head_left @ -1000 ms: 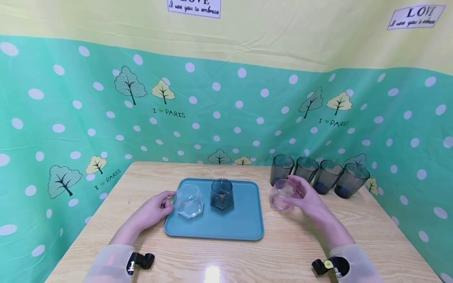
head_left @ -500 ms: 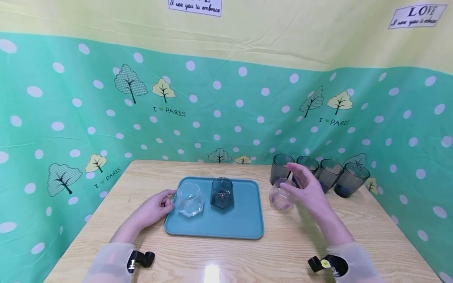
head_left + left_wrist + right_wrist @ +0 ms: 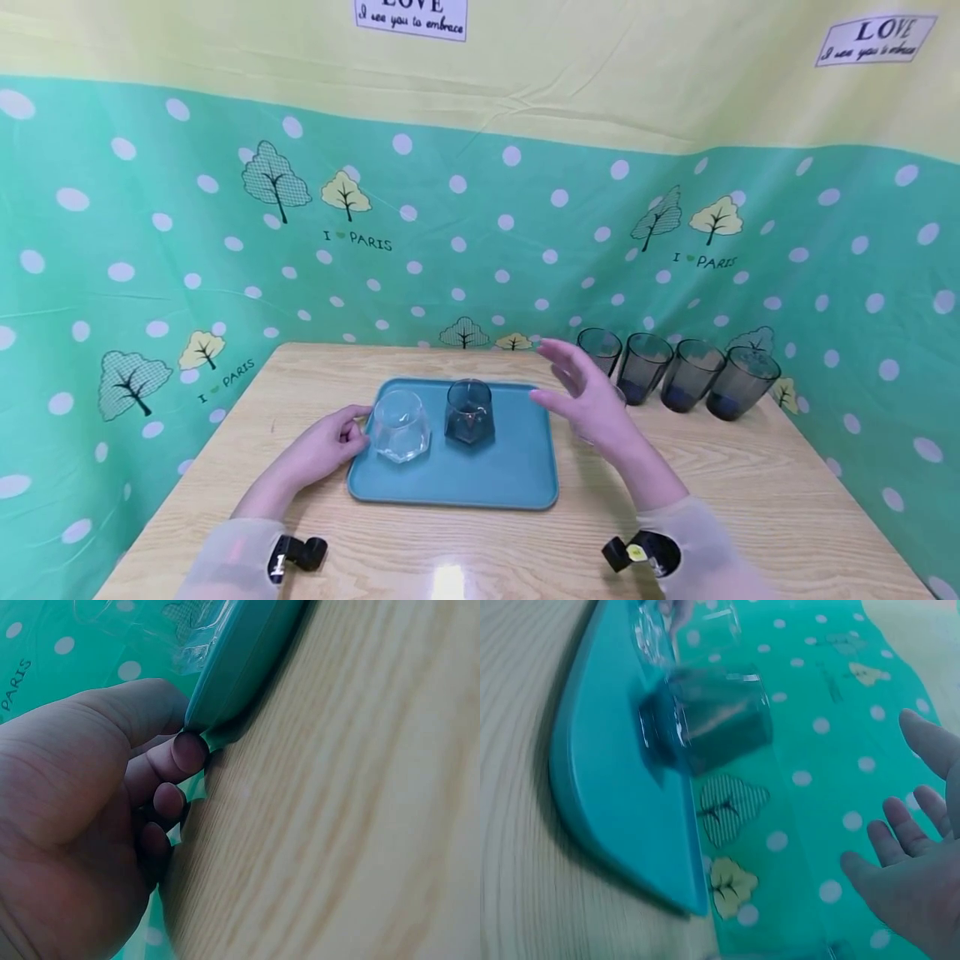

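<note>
My left hand (image 3: 327, 443) pinches the left edge of the blue tray (image 3: 517, 471) between thumb and index finger; the left wrist view shows the tray's rim (image 3: 232, 679) close up. Two faceted glasses stand upright on the tray: a clear glass (image 3: 401, 433) at the left and a smoky grey glass (image 3: 469, 417) near the middle. Above the tray's right edge hovers my right hand (image 3: 592, 408), fingers spread and holding nothing. Another clear glass (image 3: 582, 433) stands on the table, mostly hidden behind that hand. In the right wrist view the grey glass (image 3: 724, 712) is apart from my fingers.
Several tall smoky tumblers (image 3: 693, 375) stand in a row at the back right of the wooden table (image 3: 360, 550). The leftmost tumbler is partly covered by my right hand. A green dotted curtain (image 3: 450, 250) hangs behind the table and along its sides.
My right hand has let go of the clear glass on the table, lifted, and moved left toward the tray. My left hand stays at the tray's edge.
</note>
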### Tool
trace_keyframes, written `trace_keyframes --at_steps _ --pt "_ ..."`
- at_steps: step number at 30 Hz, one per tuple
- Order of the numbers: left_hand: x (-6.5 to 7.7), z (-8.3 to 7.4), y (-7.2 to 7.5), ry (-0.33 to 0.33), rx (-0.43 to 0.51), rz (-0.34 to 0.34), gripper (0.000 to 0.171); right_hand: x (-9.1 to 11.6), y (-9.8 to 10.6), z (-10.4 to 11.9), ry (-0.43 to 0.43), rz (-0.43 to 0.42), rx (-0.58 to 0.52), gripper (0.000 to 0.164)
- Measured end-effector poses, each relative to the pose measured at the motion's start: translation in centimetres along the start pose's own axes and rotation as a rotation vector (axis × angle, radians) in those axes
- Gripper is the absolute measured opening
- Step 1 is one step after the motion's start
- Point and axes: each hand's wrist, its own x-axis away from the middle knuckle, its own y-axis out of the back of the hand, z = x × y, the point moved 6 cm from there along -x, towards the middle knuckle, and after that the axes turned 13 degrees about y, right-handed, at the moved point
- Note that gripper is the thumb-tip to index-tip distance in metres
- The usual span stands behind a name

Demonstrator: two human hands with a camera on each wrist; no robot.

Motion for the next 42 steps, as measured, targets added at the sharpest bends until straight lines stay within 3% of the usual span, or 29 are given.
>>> trace_keyframes --at_steps 9,16,33,42 --pt "0.2 -0.2 -0.1 -0.014 0.006 0.003 0.058 -1.3 -4.6 -1.1 -0.008 0.061 -0.06 0.082" --pt "0.3 -0.4 0.0 -0.023 0.007 -0.003 0.058 -2.0 -6.9 -2.5 -0.057 0.081 -0.086 0.083" --pt "0.1 -0.1 0.0 -0.008 -0.009 -0.01 0.058 -1.1 -9.4 -6.0 -0.188 0.104 -0.105 0.09" --pt "0.0 -0.1 0.0 -0.006 -0.003 -0.01 0.058 -1.0 -9.7 -6.3 -0.203 0.105 -0.121 0.086"
